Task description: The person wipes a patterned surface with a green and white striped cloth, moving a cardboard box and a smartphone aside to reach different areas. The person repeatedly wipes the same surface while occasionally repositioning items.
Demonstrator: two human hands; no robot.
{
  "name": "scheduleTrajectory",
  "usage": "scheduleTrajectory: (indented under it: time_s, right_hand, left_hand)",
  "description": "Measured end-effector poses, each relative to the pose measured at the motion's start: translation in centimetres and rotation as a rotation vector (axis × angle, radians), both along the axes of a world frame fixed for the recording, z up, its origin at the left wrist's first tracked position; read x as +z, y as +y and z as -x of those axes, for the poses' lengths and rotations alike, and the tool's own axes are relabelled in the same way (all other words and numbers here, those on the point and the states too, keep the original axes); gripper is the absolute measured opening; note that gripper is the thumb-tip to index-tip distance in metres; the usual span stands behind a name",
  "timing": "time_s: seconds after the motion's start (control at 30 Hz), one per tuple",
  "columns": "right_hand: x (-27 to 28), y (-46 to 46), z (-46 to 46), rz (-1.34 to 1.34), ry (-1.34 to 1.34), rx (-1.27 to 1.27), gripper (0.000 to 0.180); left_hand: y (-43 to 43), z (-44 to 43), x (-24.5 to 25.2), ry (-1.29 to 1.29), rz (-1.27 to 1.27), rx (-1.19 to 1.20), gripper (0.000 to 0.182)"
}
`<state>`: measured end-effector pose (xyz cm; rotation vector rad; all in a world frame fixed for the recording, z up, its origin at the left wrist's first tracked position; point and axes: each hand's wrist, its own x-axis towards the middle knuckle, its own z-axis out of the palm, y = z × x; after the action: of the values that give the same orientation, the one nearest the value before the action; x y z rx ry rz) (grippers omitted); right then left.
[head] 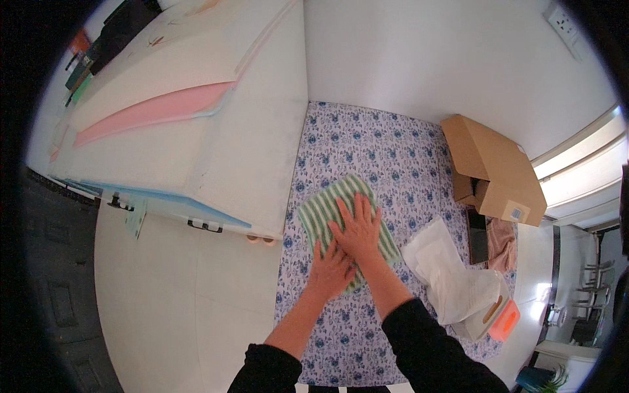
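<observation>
A green-and-white striped cloth (322,211) lies folded on a table covering (354,339) with a blue floral print. My right hand (359,228) rests flat on the cloth's middle and right, fingers spread. Lower and to the left, my left hand (331,270) presses on the near part of the cloth, its fingers apart. The two hands nearly meet, with the right wrist beside the left fingers. Neither hand grips anything; both palms are hidden against the cloth.
A cardboard box (511,172) stands at the far right, near a dark flat object (477,236) and a brown cloth (501,243). White sheets (442,260) partly cover a pale container (479,324) beside an orange box (505,322). A white cabinet (260,147) borders the left side.
</observation>
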<state>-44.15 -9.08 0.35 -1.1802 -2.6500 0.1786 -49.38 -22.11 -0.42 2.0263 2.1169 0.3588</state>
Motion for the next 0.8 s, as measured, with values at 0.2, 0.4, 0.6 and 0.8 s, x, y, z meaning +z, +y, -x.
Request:
scheduleTrajectory:
  time_s: [0.2,0.4,0.6,0.8]
  right_hand:
    - [-0.2,-0.4,5.2,-0.003,-0.131,0.275,0.053]
    - [3.7,-17.0,-3.6,0.292,-0.370,0.816,0.051]
    - [-0.6,-21.6,-10.4,0.246,-0.273,1.010,0.057]
    - [2.3,-9.5,-2.4,0.160,-0.233,0.402,0.050]
  left_hand:
    - [0.6,0.6,1.3,0.109,0.312,0.160,0.052]
    - [-18.8,-9.9,-0.2,-0.217,0.354,0.134,0.052]
    - [-22.2,-12.0,3.4,-0.514,0.337,0.059,0.060]
    - [-11.4,-4.1,1.5,0.056,0.125,0.034,0.054]
